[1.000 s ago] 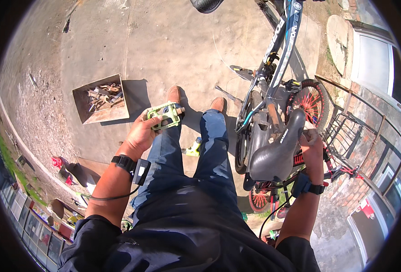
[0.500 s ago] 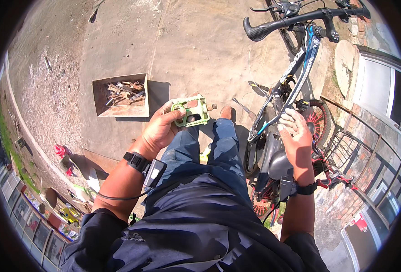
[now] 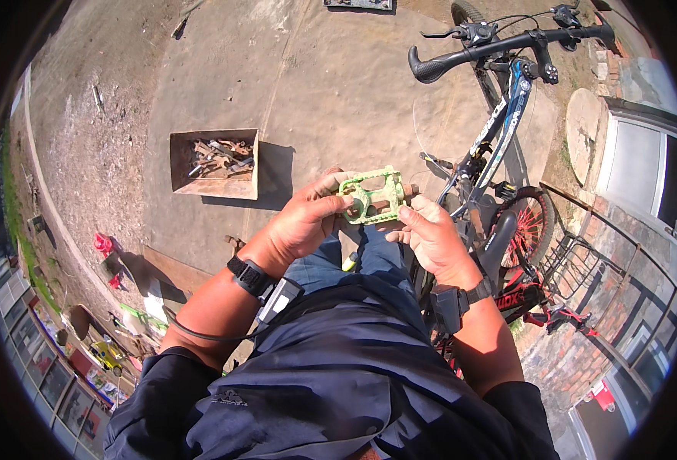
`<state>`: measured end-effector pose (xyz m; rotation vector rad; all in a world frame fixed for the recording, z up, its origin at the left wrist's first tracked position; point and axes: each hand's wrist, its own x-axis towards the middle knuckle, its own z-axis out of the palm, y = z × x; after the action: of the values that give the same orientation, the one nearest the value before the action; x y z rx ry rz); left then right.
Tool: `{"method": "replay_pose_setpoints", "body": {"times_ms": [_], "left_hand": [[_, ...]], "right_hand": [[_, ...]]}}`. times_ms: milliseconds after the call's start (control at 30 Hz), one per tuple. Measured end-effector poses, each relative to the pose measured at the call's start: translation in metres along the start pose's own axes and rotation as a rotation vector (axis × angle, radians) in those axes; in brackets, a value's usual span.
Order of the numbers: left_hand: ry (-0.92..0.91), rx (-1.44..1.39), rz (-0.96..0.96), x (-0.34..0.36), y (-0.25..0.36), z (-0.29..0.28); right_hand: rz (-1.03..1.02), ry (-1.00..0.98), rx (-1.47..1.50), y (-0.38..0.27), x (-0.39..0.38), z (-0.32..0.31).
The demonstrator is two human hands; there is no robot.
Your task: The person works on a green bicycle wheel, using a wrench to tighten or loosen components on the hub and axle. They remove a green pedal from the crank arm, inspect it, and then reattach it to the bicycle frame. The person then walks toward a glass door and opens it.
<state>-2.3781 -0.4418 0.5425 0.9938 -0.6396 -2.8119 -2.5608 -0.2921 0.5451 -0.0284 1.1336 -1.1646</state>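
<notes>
A light green bicycle pedal [image 3: 363,203] is held up in front of my body, above my legs. My left hand [image 3: 304,218] grips its left side, thumb on the upper face and fingers behind. At its right end, my right hand [image 3: 439,241] pinches the pedal near the lower right corner, with some fingertips hidden beneath. The pedal's short spindle [image 3: 410,189] sticks out to the right, just above my right thumb. To the right stands a bicycle with a black and blue frame [image 3: 499,126], black handlebar [image 3: 499,50] and black saddle [image 3: 499,241].
An open metal box [image 3: 219,188] of rusty wrenches [image 3: 219,159] sits on the concrete at left. Behind the first bicycle is another with a red-spoked wheel [image 3: 526,230] and a wire basket [image 3: 583,249]. A red object [image 3: 104,245] lies far left; a brick wall borders the right.
My right hand has come in from beside the bicycle saddle and taken hold of the pedal. My left hand has carried the pedal a little to the right.
</notes>
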Motion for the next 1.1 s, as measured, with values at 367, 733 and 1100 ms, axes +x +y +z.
{"method": "replay_pose_setpoints", "body": {"times_ms": [367,733,1100], "left_hand": [[0.059,0.127,-0.031,0.005,-0.010,0.012],[0.121,0.436,-0.007,0.013,-0.013,0.012],[0.290,0.800,0.272,0.010,-0.014,0.004]], "right_hand": [[-0.058,0.085,0.070,-0.008,-0.027,-0.022],[-0.041,0.042,0.243,-0.003,-0.026,-0.035],[-0.067,0.054,0.155,-0.010,-0.026,-0.028]]}}
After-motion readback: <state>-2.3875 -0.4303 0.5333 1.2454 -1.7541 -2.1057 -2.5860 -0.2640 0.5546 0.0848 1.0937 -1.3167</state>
